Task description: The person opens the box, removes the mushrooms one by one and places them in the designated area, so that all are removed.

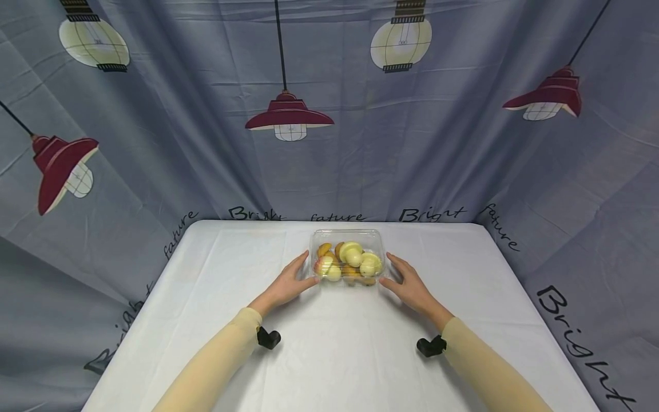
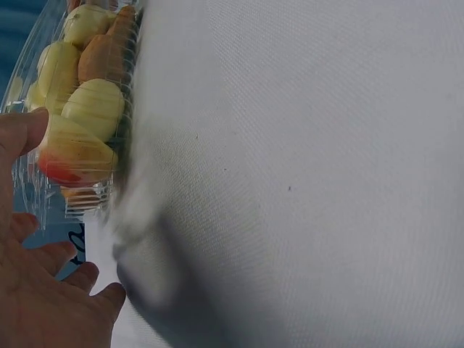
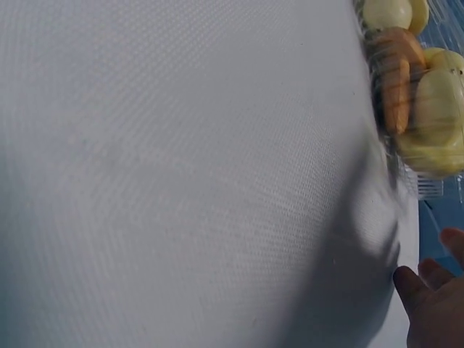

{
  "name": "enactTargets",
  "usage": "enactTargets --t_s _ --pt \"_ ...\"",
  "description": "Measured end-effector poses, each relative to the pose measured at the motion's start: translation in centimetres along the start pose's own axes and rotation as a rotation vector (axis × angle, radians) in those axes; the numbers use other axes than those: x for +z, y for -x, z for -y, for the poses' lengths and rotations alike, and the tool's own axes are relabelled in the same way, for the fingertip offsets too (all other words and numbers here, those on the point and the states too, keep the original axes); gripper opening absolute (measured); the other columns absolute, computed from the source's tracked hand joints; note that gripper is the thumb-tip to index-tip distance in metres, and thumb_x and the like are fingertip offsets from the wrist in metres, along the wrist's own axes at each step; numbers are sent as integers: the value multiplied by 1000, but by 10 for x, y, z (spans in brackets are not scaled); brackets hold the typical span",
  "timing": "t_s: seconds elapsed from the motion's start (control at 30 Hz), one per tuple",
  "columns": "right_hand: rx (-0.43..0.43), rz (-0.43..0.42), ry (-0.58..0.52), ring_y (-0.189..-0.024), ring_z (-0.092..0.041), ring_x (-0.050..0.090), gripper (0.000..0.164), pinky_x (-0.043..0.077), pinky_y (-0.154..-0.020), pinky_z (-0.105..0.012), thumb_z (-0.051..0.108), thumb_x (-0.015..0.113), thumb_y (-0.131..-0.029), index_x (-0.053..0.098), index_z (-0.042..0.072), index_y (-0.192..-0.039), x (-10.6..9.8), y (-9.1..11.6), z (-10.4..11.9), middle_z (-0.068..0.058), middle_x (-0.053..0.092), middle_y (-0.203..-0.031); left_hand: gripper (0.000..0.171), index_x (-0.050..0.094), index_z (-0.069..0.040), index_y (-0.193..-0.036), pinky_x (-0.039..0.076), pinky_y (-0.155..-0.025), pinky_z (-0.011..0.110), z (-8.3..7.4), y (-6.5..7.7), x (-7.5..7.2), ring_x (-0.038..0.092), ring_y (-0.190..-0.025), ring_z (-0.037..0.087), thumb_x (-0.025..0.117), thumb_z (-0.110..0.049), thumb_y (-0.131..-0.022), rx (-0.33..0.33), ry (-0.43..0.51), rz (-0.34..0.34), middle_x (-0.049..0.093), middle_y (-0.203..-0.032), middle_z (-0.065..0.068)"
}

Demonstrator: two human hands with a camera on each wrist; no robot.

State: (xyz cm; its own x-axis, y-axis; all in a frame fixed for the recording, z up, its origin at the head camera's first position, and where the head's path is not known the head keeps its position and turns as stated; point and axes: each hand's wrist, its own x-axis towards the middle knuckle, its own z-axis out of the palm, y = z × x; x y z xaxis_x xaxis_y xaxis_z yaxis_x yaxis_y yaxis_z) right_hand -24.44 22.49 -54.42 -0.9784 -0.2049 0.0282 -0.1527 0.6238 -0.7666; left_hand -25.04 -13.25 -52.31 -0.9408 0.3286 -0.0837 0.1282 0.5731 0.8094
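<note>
Right-wrist view: edge crops right hand (image 3: 439,304), clear container (image 3: 431,187) (some fruit (image 3: 438,109) too).

White-covered table (image 1: 340,355) beneath clear plastic box (image 1: 355,234)

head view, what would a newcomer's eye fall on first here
A clear box of mostly yellow fruit stands out near the far edge of the white table, between the left hand and the right hand. Next come the dark red lamps pictured on the curtain behind.
</note>
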Motion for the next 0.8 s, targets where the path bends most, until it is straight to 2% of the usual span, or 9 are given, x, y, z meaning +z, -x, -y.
enactTargets --t_s 0.2,0.43,0.8 --pt "19 -1 -41 -152 -42 18 84 18 -123 -62 44 68 -98 25 16 -164 1 -1 1 -19 22 -166 87 21 -14 -165 17 -125 53 -1 1 1 18 -154 34 68 -42 -97 1 37 -8 23 -168 13" --pt "41 5 -135 -152 -40 20 82 22 -124 -52 37 71 -98 28 15 -163 3 -1 3 -19 22 -166 86 23 -19 -165 16 -126 52 -1 2 1 18 -154 32 69 -43 -97 -27 82 -7 22 -168 11" --pt "97 -27 -198 -149 -42 27 77 27 -122 -55 36 72 -97 35 16 -161 5 0 4 -20 24 -165 81 32 -19 -162 22 -124 54 2 0 0 23 -153 34 71 -43 -96 -31 106 -40 28 -166 11"
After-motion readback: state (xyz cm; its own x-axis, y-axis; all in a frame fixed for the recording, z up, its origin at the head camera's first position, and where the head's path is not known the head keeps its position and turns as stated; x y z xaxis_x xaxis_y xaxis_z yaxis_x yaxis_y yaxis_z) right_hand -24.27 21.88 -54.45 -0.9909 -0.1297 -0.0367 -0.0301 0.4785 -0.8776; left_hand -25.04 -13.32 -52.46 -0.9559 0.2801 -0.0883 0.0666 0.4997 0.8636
